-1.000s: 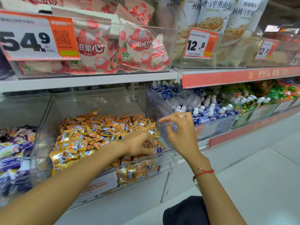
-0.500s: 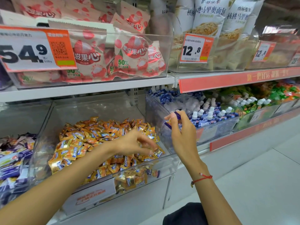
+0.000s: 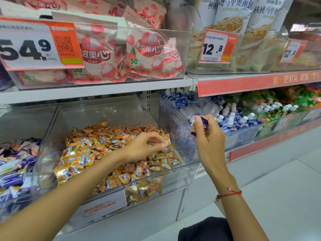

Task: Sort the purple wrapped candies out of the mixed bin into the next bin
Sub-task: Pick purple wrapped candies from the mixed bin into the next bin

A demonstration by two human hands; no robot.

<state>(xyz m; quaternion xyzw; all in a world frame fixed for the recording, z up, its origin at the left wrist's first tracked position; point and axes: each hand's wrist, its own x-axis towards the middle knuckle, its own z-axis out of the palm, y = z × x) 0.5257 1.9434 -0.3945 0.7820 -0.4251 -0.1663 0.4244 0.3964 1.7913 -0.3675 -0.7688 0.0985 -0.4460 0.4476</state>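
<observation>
right hand (image 3: 211, 143): raised over the wall between the two bins, thumb and fingertips pinching a purple wrapped candy (image 3: 202, 125) upright; held high, I'd say, so it clears the wall before a drop
purple wrapped candy: off the pile, in the air at the right hand's fingertips, just above the near-left corner of the next bin (image 3: 243, 138); not yet released
left hand (image 3: 147, 146): low over the right end of the orange heap, fingers curled together near the tips; blurred, seems to pinch something small but can't tell what or whether it holds at all
mixed bin (image 3: 111, 193): clear sloped tub, mostly orange wrapped candies (image 3: 97, 153); a few purple bits show near the left fingertips, likely why that hand works there
next bin: clear tub to the right, holds blue and purple packs and white-capped little bottles (image 3: 231, 119); open top faces the person so dropping in is easy
step: judged as carry and drop with the right, searching with the left
risk: candy held by its wrapper only, may slip on the wrong side of the wall
</observation>
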